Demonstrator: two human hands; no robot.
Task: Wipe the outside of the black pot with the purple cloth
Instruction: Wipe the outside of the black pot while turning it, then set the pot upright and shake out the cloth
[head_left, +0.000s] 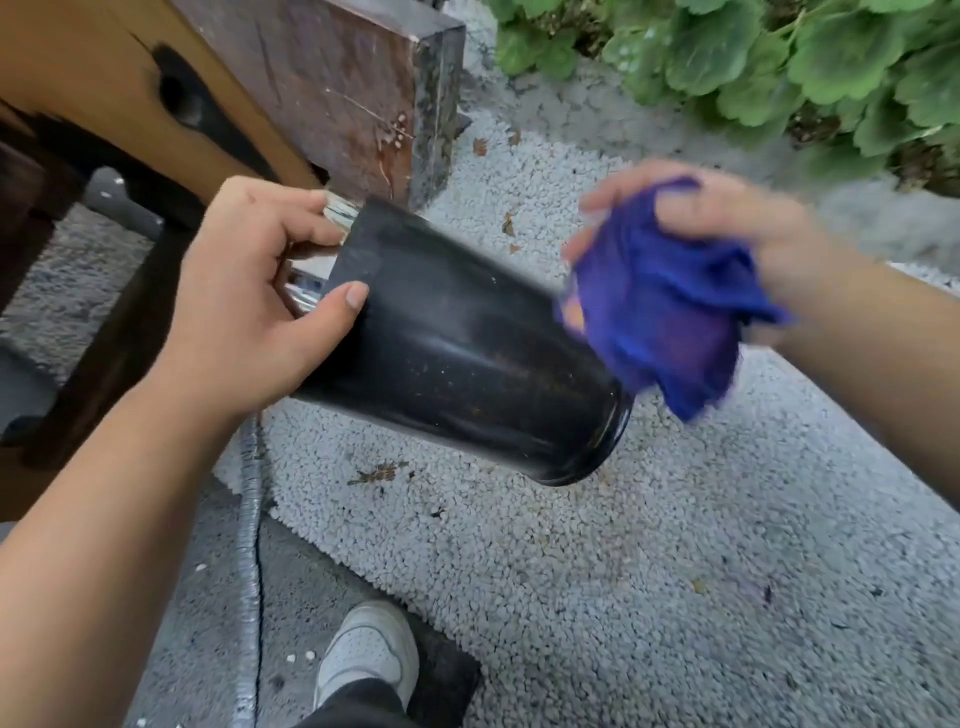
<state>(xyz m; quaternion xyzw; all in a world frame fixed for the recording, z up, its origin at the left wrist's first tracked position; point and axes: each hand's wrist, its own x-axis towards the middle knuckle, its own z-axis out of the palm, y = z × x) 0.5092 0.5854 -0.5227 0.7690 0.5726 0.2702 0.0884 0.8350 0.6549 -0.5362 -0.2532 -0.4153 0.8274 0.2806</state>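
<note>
The black pot (467, 343) is a tall dusty cylinder held on its side in the air, its rounded end pointing lower right. My left hand (249, 291) grips its upper-left end, thumb on the black wall and fingers round a shiny metal rim. My right hand (727, 228) grips the bunched purple cloth (670, 322) at the pot's right end. The cloth hangs against the upper right of the pot and is blurred by motion.
A wooden table (104, 78) and a dark reddish stone block (353, 88) stand at the upper left. Green leafy plants (779, 67) fill the upper right. Pale gravel ground (623, 571) lies below, with a thin hose (252, 545) and my white shoe (369, 649).
</note>
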